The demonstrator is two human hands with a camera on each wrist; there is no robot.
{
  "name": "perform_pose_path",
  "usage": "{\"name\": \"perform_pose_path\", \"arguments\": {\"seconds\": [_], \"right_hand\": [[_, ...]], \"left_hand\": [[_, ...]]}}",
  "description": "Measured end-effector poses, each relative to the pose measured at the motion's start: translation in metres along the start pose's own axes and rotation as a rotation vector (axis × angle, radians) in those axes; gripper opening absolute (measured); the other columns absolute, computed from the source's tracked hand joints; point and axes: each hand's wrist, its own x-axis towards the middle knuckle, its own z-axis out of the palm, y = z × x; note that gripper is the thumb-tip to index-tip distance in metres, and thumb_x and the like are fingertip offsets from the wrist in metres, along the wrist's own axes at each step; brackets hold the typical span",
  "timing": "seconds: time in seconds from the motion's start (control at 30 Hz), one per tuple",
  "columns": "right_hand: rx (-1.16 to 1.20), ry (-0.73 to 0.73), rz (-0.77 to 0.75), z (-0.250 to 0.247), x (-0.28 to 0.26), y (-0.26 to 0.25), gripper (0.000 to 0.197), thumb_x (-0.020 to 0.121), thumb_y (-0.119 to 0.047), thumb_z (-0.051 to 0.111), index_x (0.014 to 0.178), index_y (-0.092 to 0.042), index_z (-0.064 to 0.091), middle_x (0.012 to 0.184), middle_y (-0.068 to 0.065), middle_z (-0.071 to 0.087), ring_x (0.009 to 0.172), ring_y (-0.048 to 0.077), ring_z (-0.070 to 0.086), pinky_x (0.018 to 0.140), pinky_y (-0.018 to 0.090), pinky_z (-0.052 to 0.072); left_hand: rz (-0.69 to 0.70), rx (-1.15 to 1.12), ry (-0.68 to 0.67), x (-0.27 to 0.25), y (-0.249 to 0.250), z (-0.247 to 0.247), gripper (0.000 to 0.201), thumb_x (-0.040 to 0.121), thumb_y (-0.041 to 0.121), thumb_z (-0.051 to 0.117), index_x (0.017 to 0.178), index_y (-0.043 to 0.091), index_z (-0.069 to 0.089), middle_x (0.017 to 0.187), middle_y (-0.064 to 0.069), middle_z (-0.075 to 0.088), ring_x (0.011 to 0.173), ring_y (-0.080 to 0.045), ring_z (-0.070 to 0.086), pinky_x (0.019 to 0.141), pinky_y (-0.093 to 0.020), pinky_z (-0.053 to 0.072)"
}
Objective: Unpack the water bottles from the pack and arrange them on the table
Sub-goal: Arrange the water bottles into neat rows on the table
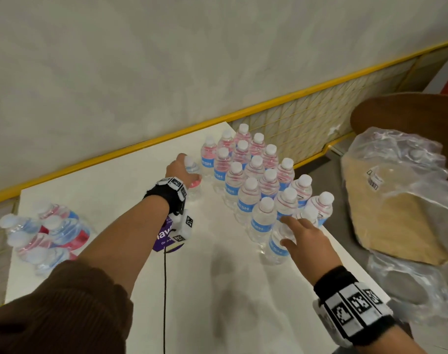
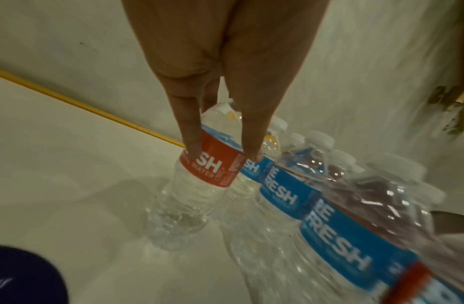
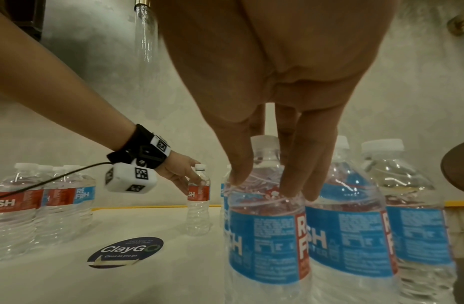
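Several clear water bottles (image 1: 256, 182) with blue and red labels stand in rows on the white table (image 1: 217, 290). My left hand (image 1: 188, 169) grips one upright bottle (image 2: 204, 172) from above at the far left end of the rows; its base sits on the table. My right hand (image 1: 292, 233) holds the shoulder of the nearest bottle (image 3: 264, 236), thumb on one side and fingers on the other, the bottle upright on the table. A separate cluster of several bottles (image 1: 44, 233) stands at the table's left end.
Crumpled clear plastic wrap (image 1: 401, 169) with a cardboard sheet lies on a brown chair (image 1: 386, 111) right of the table. A round purple sticker (image 1: 164, 238) marks the table's middle. A yellow rail (image 1: 115, 152) and a wall border the far edge. A black cable (image 1: 164, 290) hangs from my left wrist.
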Motion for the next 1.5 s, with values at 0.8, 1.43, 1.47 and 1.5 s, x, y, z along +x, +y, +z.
{"name": "perform_pose_path", "arguments": {"seconds": [0.8,1.43,1.47,1.5], "right_hand": [[0.006,0.028,0.027,0.003,0.000,0.002,0.048,0.085,-0.018,0.067,0.130,-0.025,0.053,0.118,0.001,0.060,0.082,0.022,0.065,0.073,0.021,0.039],[-0.001,0.121,0.010,0.013,0.001,0.007,0.049,0.069,-0.010,0.082,0.115,-0.019,0.066,0.106,0.005,0.069,0.063,0.026,0.066,0.063,0.024,0.038],[-0.002,0.125,0.003,0.014,0.001,0.007,0.049,0.069,-0.010,0.082,0.114,-0.018,0.066,0.105,0.005,0.069,0.062,0.025,0.066,0.062,0.024,0.039],[0.000,0.130,0.003,0.015,0.002,0.007,0.049,0.069,-0.010,0.082,0.115,-0.018,0.066,0.105,0.005,0.069,0.061,0.025,0.066,0.062,0.025,0.039]], "left_hand": [[0.174,-0.088,-0.027,0.044,-0.029,0.006,0.095,0.063,0.017,0.086,0.137,0.015,0.027,0.137,-0.011,0.036,0.119,-0.026,0.046,0.101,-0.040,0.042],[0.019,-0.387,0.000,0.053,-0.073,0.055,0.077,0.077,0.005,0.074,0.141,0.009,0.032,0.140,-0.011,0.046,0.122,-0.028,0.051,0.099,-0.034,0.043],[0.021,-0.378,0.030,0.054,-0.073,0.057,0.073,0.076,0.010,0.077,0.137,0.008,0.037,0.135,-0.011,0.050,0.117,-0.028,0.054,0.094,-0.031,0.044],[0.027,-0.345,0.064,0.053,-0.073,0.058,0.070,0.073,0.015,0.080,0.131,0.007,0.042,0.130,-0.011,0.052,0.112,-0.028,0.055,0.091,-0.030,0.045]]}}
